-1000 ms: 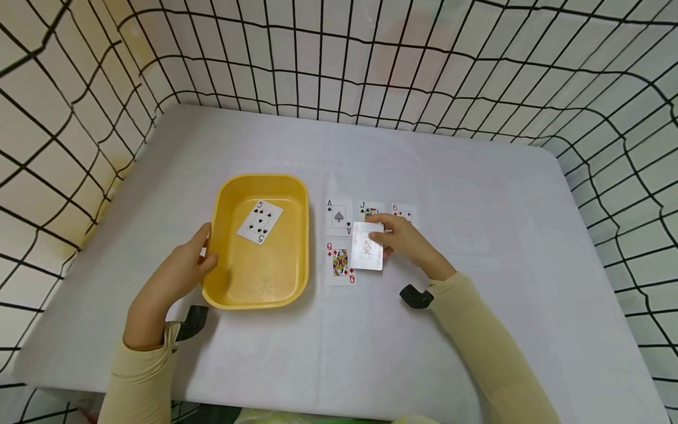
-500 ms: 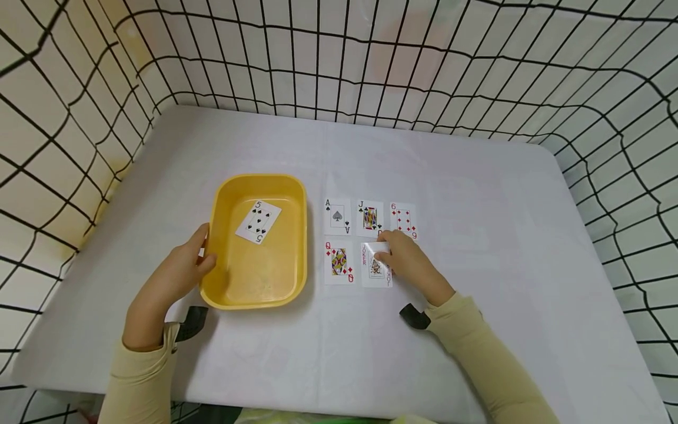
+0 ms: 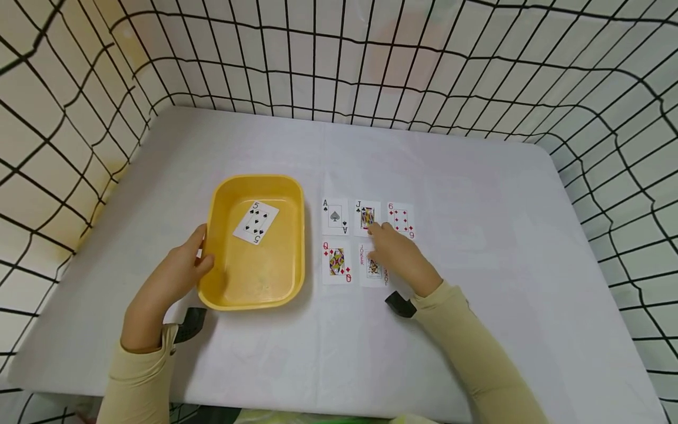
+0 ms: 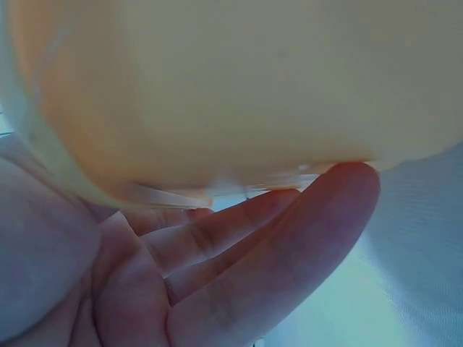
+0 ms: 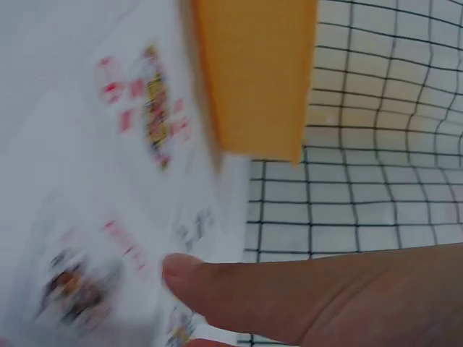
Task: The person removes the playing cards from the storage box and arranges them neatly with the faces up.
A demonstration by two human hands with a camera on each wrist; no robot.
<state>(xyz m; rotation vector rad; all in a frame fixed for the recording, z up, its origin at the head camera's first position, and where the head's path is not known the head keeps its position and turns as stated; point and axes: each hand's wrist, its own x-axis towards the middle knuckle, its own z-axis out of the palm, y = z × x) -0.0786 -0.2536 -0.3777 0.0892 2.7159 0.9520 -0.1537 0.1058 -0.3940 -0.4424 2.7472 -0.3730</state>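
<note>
A yellow tray [image 3: 293, 235] sits on the white table with a five of spades [image 3: 256, 222] face up inside it. My left hand [image 3: 185, 268] grips the tray's left rim, thumb on top and fingers [image 4: 275, 253] under the tray [image 4: 239, 87]. To the right of the tray lie the ace of spades [image 3: 335, 217], jack [image 3: 365, 215], six of diamonds [image 3: 401, 221], queen of diamonds [image 3: 336, 263] and joker [image 3: 372, 269], all face up. My right hand [image 3: 394, 250] hovers over the joker with nothing in it, fingertips at the jack's lower edge. The right wrist view is blurred and shows its thumb [image 5: 239, 282].
A black wire mesh fence [image 3: 339, 70] with pale panels encloses the table [image 3: 477, 194] on the left, back and right. The table's front edge runs close to my body. Bare cloth lies behind and to the right of the cards.
My right hand turned the held card face up, laid it down as the joker right of the queen, let go and moved up toward the jack. The left hand stayed on the tray.
</note>
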